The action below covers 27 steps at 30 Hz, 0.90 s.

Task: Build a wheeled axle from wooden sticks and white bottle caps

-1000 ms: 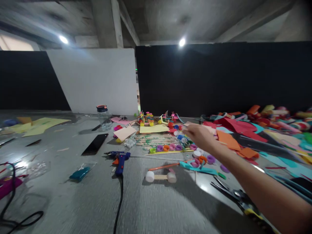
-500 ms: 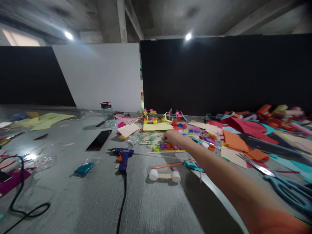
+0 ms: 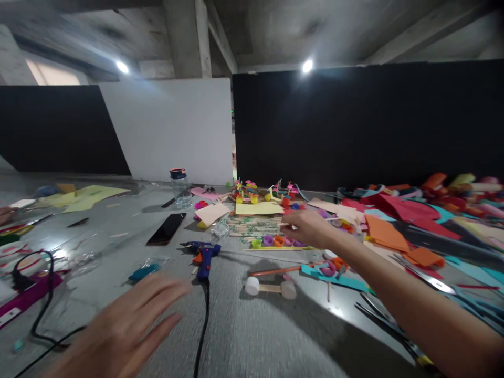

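My right hand (image 3: 307, 227) reaches forward to the pile of wooden sticks (image 3: 252, 227). Its fingers are closed at the right end of the pile, and whatever they grip is too small to make out. Coloured bottle caps (image 3: 279, 241) lie just in front of the sticks. My left hand (image 3: 132, 320), slightly blurred, hovers over the near left of the table with its fingers stretched out and nothing in them. Beyond its fingertips is a blue glue gun (image 3: 205, 260). A short stick piece with white caps (image 3: 252, 286) on its ends lies between the two arms.
A phone (image 3: 166, 229), a water bottle (image 3: 180, 189) and a packet with blue contents (image 3: 144, 271) are on the left. Coloured paper (image 3: 386, 233) and scissors (image 3: 437, 283) crowd the right. The glue gun's black cord (image 3: 202, 331) runs toward me. Small colourful models (image 3: 252, 194) stand at the back.
My left hand has come into view at the lower left. My right hand has shifted a little to the right along the sticks, and the whole view has moved slightly.
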### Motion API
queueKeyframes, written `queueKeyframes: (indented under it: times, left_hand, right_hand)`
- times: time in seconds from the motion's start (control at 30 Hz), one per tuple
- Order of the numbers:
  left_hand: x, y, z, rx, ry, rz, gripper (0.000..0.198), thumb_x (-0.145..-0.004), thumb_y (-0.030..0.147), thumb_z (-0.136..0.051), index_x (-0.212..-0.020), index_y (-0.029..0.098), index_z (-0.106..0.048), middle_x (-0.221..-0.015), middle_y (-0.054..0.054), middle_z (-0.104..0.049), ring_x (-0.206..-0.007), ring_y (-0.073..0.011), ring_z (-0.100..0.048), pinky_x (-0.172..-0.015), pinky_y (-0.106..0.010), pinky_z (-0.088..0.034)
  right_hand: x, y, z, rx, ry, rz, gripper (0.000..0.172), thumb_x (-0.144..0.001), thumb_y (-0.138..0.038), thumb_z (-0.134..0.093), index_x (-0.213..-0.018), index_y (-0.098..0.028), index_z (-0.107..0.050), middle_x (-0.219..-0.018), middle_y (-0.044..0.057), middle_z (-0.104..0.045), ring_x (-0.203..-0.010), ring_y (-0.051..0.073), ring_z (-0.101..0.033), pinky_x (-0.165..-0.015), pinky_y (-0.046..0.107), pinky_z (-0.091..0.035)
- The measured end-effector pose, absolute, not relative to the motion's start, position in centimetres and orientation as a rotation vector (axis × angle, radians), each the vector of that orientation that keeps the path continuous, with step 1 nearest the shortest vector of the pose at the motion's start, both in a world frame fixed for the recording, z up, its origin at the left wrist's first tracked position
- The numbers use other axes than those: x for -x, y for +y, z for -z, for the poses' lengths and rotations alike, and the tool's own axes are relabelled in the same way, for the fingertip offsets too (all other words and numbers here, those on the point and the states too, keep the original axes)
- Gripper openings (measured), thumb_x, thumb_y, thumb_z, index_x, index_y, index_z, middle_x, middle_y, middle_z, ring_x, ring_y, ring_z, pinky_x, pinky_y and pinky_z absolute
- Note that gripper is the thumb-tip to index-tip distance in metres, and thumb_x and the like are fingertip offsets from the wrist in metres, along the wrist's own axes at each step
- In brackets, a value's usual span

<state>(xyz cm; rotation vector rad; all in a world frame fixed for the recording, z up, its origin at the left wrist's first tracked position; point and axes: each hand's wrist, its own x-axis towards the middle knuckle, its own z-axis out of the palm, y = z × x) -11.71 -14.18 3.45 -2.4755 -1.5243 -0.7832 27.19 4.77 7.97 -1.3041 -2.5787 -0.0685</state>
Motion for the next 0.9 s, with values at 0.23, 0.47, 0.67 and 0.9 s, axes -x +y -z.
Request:
queueKeyframes:
  times: [0.23,0.47,0.67,0.9]
  left_hand:
    - [-1.7,-5.4,-7.3,2.915,-1.214,0.818,0.029,-0.104,0.034,-0.046,-0.108,0.018,-0.069,-0.096,-0.008,-0.073,-0.088,-0.0225,-0.066,-0.083,-0.038,-0.054]
    - [-4.4,-4.1,-7.6,3.106,-1.335,1.245,0.037,-0.106,0.034,-0.034,-0.086,0.018,-0.061,-0.071,0.001,-0.054,-0.065,-0.0127,-0.049,-0.063,-0.026,-0.039]
    - [-6.5,-3.8,-6.3,3.177,-1.432,1.636,0.043,-0.105,0.044,-0.033,-0.077,0.018,-0.052,-0.060,0.005,-0.037,-0.053,-0.0105,-0.035,-0.052,-0.024,-0.031]
    - [-6.0,-2.9,-5.1,3.104,-1.501,1.946,0.036,-0.103,0.045,-0.035,-0.079,0.020,-0.045,-0.061,0.007,-0.033,-0.051,-0.0098,-0.029,-0.050,-0.024,-0.028]
  right_hand:
    - [-28.8,-3.8,-10.9,0.892,-2.371,-0.383,0.021,-0.097,-0.031,-0.064,-0.079,-0.020,-0.068,-0.072,0.000,-0.063,-0.068,0.014,-0.055,-0.062,0.028,-0.039]
    - [-30.8,-2.8,-11.6,0.879,-1.675,-0.760,0.034,-0.093,-0.049,-0.064,-0.076,-0.020,-0.061,-0.062,-0.001,-0.055,-0.046,0.009,-0.036,-0.042,0.023,-0.024]
    - [-26.1,-1.9,-11.3,0.781,-1.458,-0.914,0.037,-0.089,-0.055,-0.069,-0.080,-0.019,-0.067,-0.050,-0.007,-0.040,-0.042,0.008,-0.025,-0.040,0.024,-0.014]
    - [-21.0,-1.8,-8.4,0.758,-1.585,-1.048,0.053,-0.084,-0.060,-0.072,-0.057,-0.018,-0.056,-0.049,-0.003,-0.047,-0.045,0.008,-0.035,-0.043,0.023,-0.023]
